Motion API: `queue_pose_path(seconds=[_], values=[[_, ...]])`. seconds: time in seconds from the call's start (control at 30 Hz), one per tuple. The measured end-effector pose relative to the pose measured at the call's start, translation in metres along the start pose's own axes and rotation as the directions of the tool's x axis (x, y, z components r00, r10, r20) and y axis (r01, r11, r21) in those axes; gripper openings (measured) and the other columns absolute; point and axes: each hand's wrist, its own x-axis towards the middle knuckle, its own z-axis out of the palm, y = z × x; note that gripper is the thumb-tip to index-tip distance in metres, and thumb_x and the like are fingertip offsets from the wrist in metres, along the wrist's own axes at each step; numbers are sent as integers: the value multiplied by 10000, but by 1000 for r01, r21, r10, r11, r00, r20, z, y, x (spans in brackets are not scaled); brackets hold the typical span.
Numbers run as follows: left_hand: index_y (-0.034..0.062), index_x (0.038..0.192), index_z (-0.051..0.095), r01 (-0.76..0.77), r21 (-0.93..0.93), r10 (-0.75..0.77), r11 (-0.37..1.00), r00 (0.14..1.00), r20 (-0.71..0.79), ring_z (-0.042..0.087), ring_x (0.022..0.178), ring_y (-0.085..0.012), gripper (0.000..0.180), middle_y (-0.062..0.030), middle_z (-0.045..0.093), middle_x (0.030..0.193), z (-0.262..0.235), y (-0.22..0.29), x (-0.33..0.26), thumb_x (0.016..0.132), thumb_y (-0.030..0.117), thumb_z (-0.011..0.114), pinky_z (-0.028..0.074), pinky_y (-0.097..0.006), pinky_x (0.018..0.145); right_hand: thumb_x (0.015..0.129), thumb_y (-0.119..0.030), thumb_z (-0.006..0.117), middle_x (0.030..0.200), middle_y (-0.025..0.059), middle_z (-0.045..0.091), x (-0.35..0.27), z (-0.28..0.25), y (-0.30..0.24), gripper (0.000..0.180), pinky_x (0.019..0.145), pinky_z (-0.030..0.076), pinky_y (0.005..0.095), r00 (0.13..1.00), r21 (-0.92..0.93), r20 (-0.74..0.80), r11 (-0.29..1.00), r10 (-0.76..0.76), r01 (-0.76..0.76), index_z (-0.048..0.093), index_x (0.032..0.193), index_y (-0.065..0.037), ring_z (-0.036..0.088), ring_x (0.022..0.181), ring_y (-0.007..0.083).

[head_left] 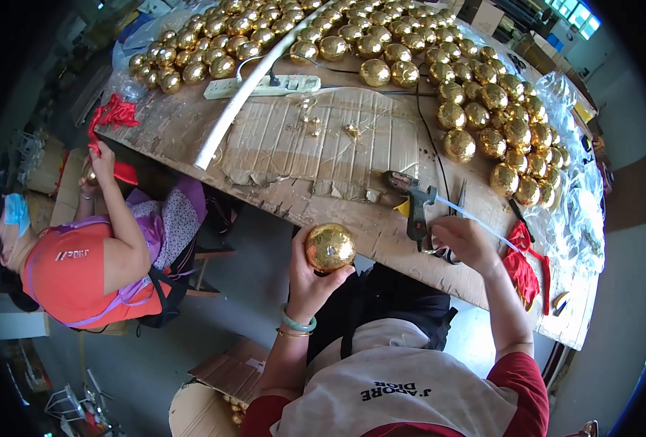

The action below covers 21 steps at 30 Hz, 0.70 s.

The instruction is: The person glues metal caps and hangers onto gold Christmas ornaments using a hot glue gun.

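My left hand (313,280) is closed around a shiny gold ball (330,247), holding it just off the table's near edge, above my lap. A green bangle and a thin bracelet circle that wrist. My right hand (463,242) is over the table edge with its fingers loosely bent and apart, the tips beside the handle of a black glue gun (416,213). A pale glue stick (476,220) juts from the gun's back end. Scissors (461,195) lie by the same hand, which partly covers them.
Many gold balls (460,146) cover the table's far and right parts. Flattened cardboard (323,138), a power strip (263,87) and a white tube (254,84) lie mid-table. Red ribbon (521,271) is at the right. A co-worker (90,262) sits left, handling red ribbon. An open box (199,408) stands below.
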Motion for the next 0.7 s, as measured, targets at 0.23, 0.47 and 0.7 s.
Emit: queue_pose_path(seconds=[0.23,0.47,0.7], values=[[31,1359,322,2,-42,2,999,996,93,494,1174,-174,837,-89,463,1259,7,-2,-3,694,68,827,455,-325,986,883,-143,636,879,144,680,81,-4,-72,170,701,518,350,822,-440,-16,743,-569,505,673,977,-6,660,792,255],[50,1368,329,33,112,-40,993,997,61,474,1196,-176,874,-75,440,1274,3,3,-20,643,2,814,425,-335,1025,870,-67,598,1125,155,616,251,52,-96,294,873,502,383,863,-592,102,667,-495,452,638,1160,-92,621,990,303],[46,1376,328,135,36,-136,990,991,0,489,1180,-178,894,-79,446,1265,-11,5,-27,635,14,828,431,-332,1017,856,-122,615,1056,108,607,287,73,-111,121,946,441,401,887,-752,183,522,-423,404,687,943,-167,569,1082,278]])
